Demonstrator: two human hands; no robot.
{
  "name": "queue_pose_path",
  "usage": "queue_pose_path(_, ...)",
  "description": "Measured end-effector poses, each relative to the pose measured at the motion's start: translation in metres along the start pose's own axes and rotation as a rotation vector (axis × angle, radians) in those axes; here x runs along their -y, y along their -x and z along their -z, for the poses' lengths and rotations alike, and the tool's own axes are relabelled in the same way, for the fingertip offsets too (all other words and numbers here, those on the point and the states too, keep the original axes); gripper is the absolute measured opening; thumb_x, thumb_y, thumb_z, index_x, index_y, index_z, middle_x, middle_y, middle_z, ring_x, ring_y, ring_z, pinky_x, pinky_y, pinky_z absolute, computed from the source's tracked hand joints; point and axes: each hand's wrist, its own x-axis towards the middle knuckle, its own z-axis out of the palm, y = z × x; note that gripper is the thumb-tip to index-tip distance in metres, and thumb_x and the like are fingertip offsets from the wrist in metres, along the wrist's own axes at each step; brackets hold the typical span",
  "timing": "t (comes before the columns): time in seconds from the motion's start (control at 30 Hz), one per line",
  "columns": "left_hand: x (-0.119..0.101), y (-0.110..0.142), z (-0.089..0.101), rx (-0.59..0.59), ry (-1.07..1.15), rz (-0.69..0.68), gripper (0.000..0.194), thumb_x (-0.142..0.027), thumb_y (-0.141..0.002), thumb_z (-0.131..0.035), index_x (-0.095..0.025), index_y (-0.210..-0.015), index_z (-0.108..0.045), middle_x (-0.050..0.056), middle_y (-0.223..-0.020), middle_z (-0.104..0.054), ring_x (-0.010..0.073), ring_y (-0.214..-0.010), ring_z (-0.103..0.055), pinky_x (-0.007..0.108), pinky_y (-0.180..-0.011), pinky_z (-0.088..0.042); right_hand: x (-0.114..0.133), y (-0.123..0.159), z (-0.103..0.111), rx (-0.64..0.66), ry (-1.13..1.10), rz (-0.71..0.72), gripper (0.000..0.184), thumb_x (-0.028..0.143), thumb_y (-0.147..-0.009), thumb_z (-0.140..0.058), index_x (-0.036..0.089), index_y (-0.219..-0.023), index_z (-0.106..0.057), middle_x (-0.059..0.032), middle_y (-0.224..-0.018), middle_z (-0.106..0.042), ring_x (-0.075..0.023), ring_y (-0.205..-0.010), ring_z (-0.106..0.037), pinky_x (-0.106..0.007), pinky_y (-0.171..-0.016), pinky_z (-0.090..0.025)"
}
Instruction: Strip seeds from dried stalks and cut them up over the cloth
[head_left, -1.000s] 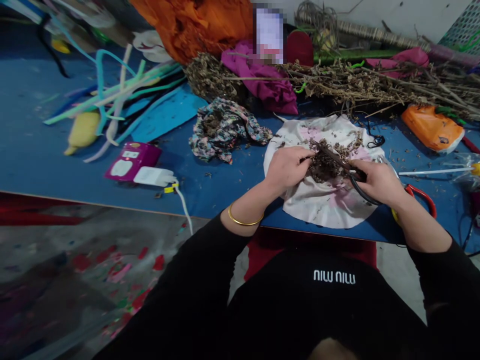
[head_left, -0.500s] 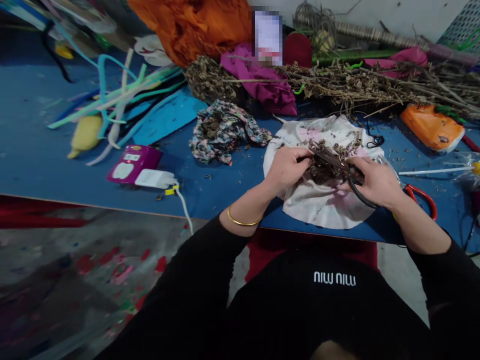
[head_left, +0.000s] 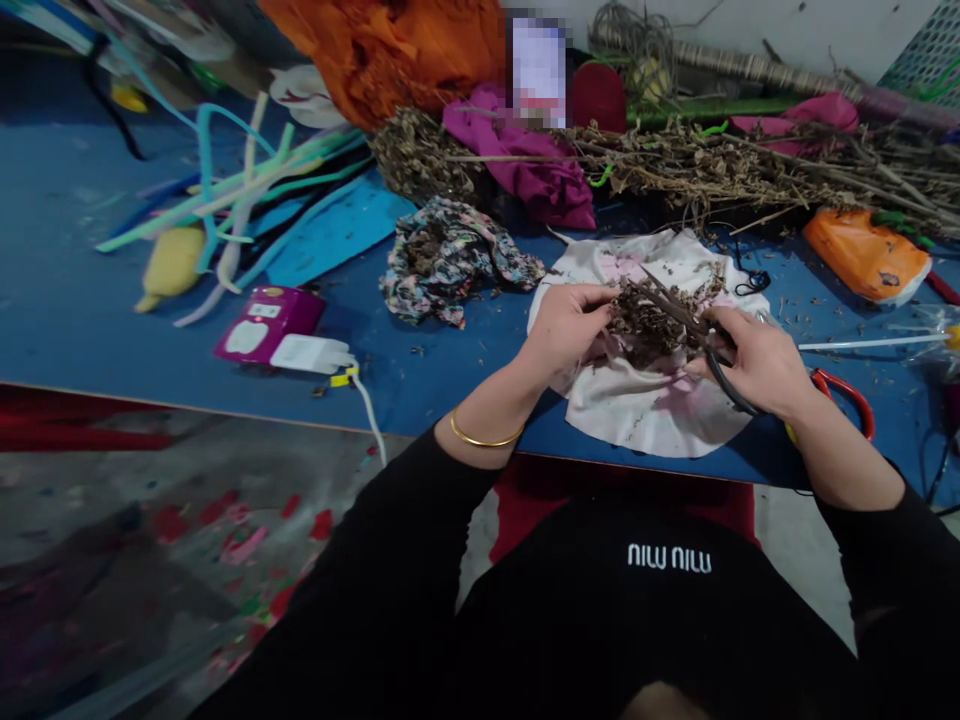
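Observation:
My right hand (head_left: pixel 757 362) is closed around the handles of dark scissors (head_left: pixel 679 312), whose blades point up and left over a heap of dried plant bits (head_left: pixel 646 325). At the left edge of this heap, my left hand (head_left: pixel 568 328) is pinched on dried plant matter; its exact piece is hard to make out. The heap lies on a round white cloth (head_left: pixel 667 420) with pink patches, spread near the table's front edge. Left of the cloth sits a crumpled floral cloth (head_left: pixel 457 262) with brown plant bits in it.
Dry stems (head_left: pixel 720 165) lie along the back beside a magenta cloth (head_left: pixel 525 165) and an orange bag (head_left: pixel 405 55). A purple box (head_left: pixel 270 325) with a white cable stands left. An orange packet (head_left: pixel 862 255) and red-handled scissors (head_left: pixel 855 400) lie right.
The scissors' blades have swung up and right, away from my left fingers, and their tips now stand clear of that hand. My left hand has shifted slightly left.

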Motion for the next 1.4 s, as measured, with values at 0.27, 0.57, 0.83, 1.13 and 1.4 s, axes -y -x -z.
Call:
queue_pose_path(0.27, 0.003, 0.004, -0.008, 0.177, 0.152, 0.150, 0.017, -0.027, -0.089, -0.070, -0.015, -0.092, -0.082, 0.002, -0.065, -0.070, 0.0128, -0.050, -0.063, 0.023, -0.047, -0.050, 0.000, 0.001, -0.006, 0.034, 0.040, 0.053, 0.061, 0.068, -0.091, -0.055, 0.021, -0.128, -0.067, -0.0107, -0.097, -0.074, -0.0281, -0.082, -0.067, -0.033, -0.065, -0.037)
queue_pose_path(0.57, 0.002, 0.005, -0.009, 0.205, 0.147, 0.217, 0.016, -0.017, -0.087, -0.065, -0.015, -0.089, -0.081, 0.001, -0.059, -0.067, 0.0117, -0.042, -0.058, 0.022, -0.040, -0.044, 0.005, 0.000, 0.002, 0.135, 0.057, 0.020, 0.032, 0.035, -0.084, -0.058, 0.023, -0.112, -0.070, -0.0079, -0.091, -0.077, -0.0252, -0.077, -0.065, -0.031, -0.062, -0.032)
queue_pose_path(0.83, 0.008, 0.004, -0.011, 0.246, 0.158, 0.217, 0.021, -0.019, -0.089, -0.063, -0.016, -0.095, -0.082, 0.006, -0.065, -0.073, 0.0141, -0.046, -0.062, 0.026, -0.044, -0.052, 0.008, 0.002, -0.004, 0.125, 0.120, 0.023, 0.040, 0.032, -0.085, -0.056, 0.021, -0.122, -0.068, -0.0120, -0.104, -0.077, -0.0288, -0.085, -0.068, -0.033, -0.064, -0.036)
queue_pose_path(1.13, -0.002, 0.006, -0.015, 0.249, 0.306, 0.383, 0.023, -0.007, -0.083, -0.061, -0.012, -0.092, -0.082, 0.002, -0.054, -0.064, 0.0084, -0.039, -0.052, 0.020, -0.041, -0.041, 0.021, 0.001, -0.002, 0.245, 0.214, -0.047, 0.047, 0.032, -0.091, -0.053, 0.015, -0.133, -0.062, -0.0163, -0.117, -0.074, -0.0305, -0.097, -0.070, -0.034, -0.069, -0.041)
queue_pose_path(1.4, -0.001, 0.004, -0.014, 0.244, 0.390, 0.448, 0.017, -0.006, -0.082, -0.065, -0.012, -0.085, -0.080, 0.001, -0.053, -0.063, 0.0081, -0.039, -0.052, 0.019, -0.041, -0.040, 0.023, 0.000, -0.004, 0.258, 0.223, -0.075, 0.045, 0.030, -0.093, -0.050, 0.015, -0.134, -0.063, -0.0165, -0.116, -0.074, -0.0290, -0.095, -0.070, -0.033, -0.070, -0.040)
